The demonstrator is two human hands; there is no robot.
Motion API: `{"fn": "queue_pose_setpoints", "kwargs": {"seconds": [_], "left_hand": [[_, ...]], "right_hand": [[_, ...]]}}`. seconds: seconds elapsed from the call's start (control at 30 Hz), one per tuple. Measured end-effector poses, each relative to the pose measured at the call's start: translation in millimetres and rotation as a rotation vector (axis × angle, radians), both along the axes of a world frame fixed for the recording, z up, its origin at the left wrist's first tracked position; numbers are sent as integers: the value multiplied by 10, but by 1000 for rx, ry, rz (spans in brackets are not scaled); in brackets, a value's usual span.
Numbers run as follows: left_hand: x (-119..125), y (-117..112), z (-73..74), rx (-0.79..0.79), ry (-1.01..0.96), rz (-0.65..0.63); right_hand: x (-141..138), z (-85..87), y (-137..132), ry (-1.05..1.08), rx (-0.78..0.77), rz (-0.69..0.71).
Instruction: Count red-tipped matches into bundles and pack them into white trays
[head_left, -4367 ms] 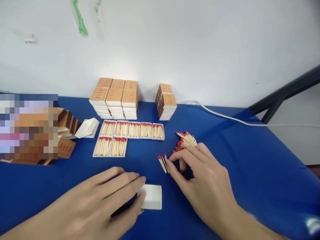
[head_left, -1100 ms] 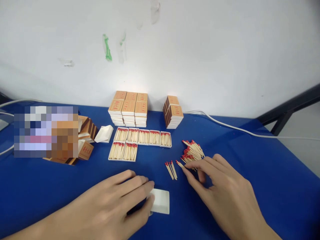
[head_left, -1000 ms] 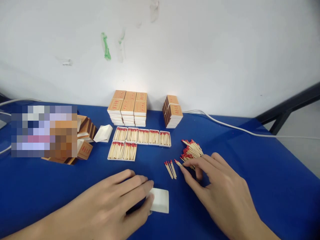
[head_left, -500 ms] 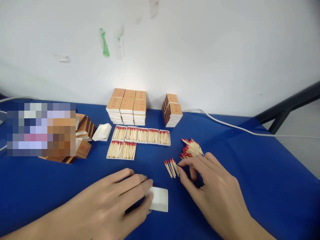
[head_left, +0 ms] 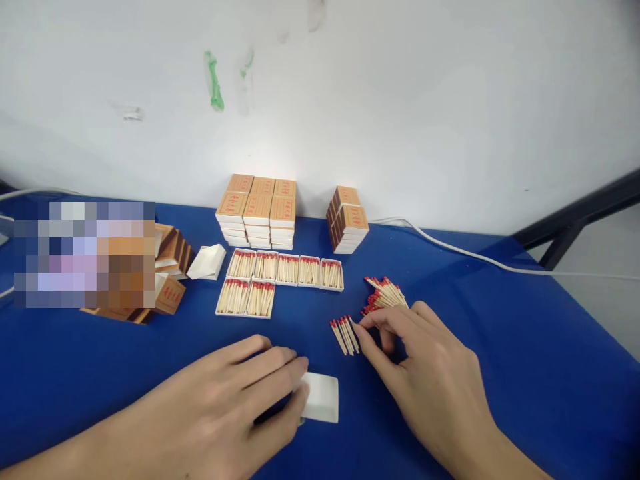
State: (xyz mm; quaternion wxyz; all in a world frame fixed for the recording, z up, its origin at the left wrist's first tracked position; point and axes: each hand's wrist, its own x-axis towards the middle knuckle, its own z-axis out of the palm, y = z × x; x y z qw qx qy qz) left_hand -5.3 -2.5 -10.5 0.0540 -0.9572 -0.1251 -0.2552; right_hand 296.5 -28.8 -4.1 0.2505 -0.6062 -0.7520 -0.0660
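My left hand (head_left: 235,393) lies around the left end of an empty white matchbox tray (head_left: 323,398), fingers on its far side and thumb at the near side. To the right, my right hand (head_left: 425,367) is closed, its thumb and index fingertip pinched together at the edge of a small row of red-tipped matches (head_left: 344,335). What the pinch holds, if anything, is hidden. Just beyond that hand lies a loose pile of matches (head_left: 385,295), partly covered by its fingers.
Several trays filled with matches (head_left: 289,269) stand in two rows ahead. Stacked matchboxes (head_left: 257,208) and a smaller stack (head_left: 347,220) stand by the wall. White empty trays (head_left: 207,262) and tumbled matchboxes (head_left: 170,293) lie left, beside a blurred patch. A white cable (head_left: 450,253) runs behind.
The view has shifted slightly. My right thumb and index finger have drawn closer together beside the row of matches. My left hand stays on the tray.
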Motion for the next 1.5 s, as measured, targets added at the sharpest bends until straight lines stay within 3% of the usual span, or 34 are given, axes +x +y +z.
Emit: {"fn": "queue_pose_setpoints", "kwargs": {"seconds": [0.43,0.67,0.83,1.17,1.5], "left_hand": [[-14,-15,-49,-11,-6,6],[12,6,23,-2,21,19],[5,-14,14,-5,10,14],[10,-15,60,4,21,39],[16,-3,54,8,21,49]], "right_hand": [[-5,58,-69,181,-136,87],[79,-1,-54,22,77,-26],[120,10,-50,-102,158,-4],[140,-10,-63,-131,192,-7],[132,23,-85,-30,71,-11]]}}
